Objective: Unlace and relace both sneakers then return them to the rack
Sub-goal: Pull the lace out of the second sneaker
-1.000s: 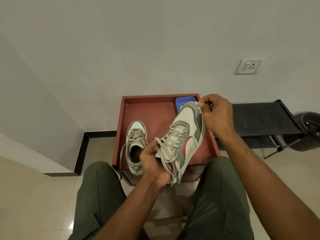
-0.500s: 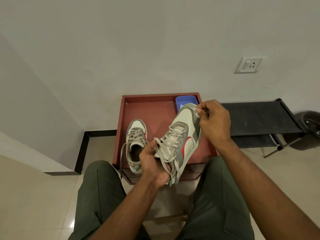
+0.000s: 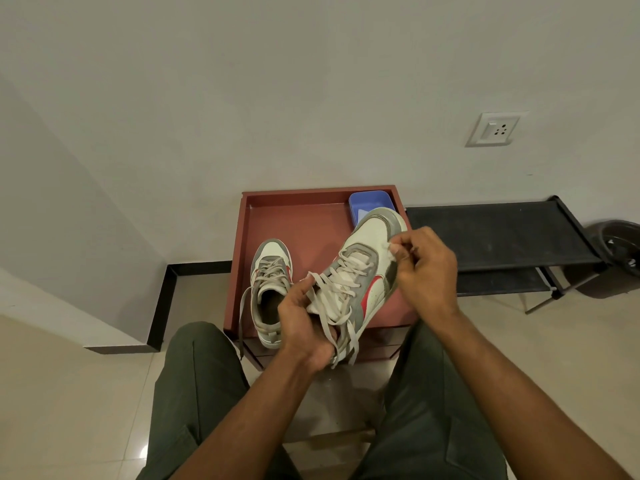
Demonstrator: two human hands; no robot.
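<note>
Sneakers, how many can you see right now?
2. One sneaker sits on the red-brown table, laces loose. The other sneaker is held up by the left hand, right hand at its side. None seems hidden.

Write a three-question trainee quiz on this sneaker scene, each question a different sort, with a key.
1. True or false: the second sneaker lies on the black rack.
2. Which hand supports the held sneaker at its heel end? A) left hand B) right hand
3. Fill in: the blue container sits in the back right corner of the ___ tray.

Key: 1 false; 2 A; 3 red-brown.
</note>
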